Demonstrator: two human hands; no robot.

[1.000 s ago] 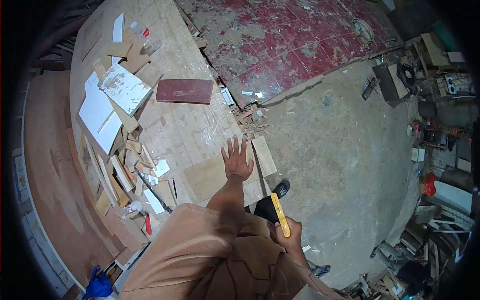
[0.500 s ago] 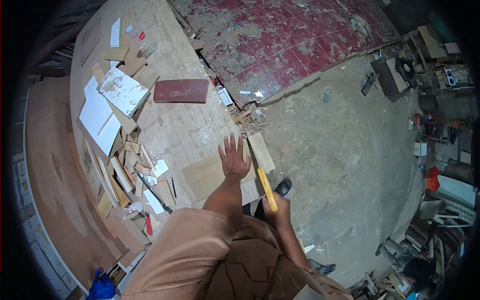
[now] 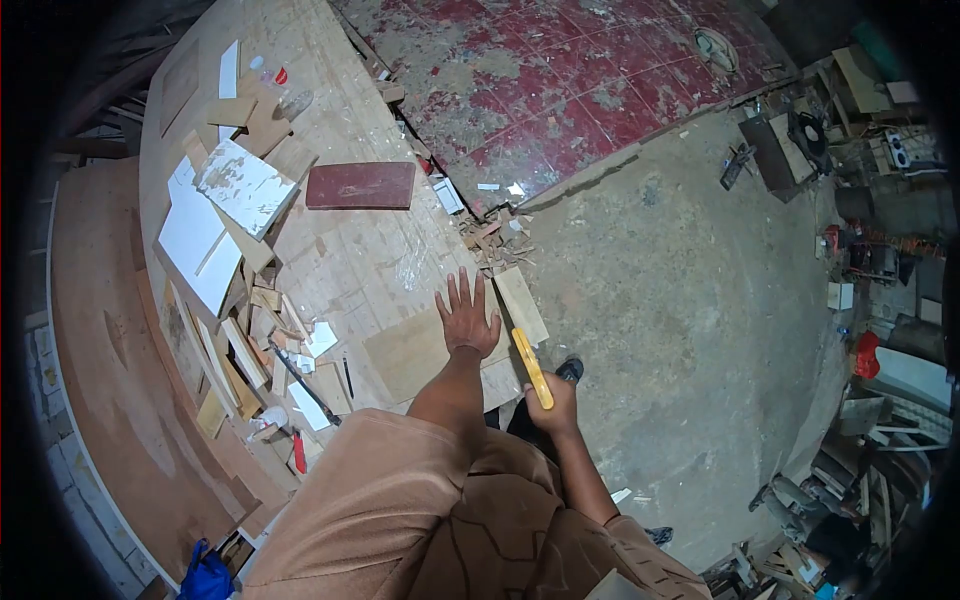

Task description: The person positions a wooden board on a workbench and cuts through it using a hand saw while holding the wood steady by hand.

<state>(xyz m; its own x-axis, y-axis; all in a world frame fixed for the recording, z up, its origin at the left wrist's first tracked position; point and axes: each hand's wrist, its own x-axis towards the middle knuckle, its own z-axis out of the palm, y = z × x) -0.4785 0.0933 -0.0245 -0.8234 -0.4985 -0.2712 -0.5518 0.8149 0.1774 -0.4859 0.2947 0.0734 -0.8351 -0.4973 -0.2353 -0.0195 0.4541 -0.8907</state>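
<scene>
My left hand lies flat with its fingers spread, pressing on a light plywood piece at the edge of the workbench. To its right, my right hand is wrapped round the yellow handle of a handsaw. The dark, thin blade points away from me along the bench edge and is hard to make out. Just right of the blade, a pale strip of board sticks out over the floor.
A dark red board lies farther up the bench. White panels, wood offcuts, a pencil and a plastic bottle are on the left. Wood scraps are heaped beyond the blade. Tools and timber line the right wall.
My right hand has pushed the saw slightly forward, away from my body. My left hand stays in place on the plywood.
</scene>
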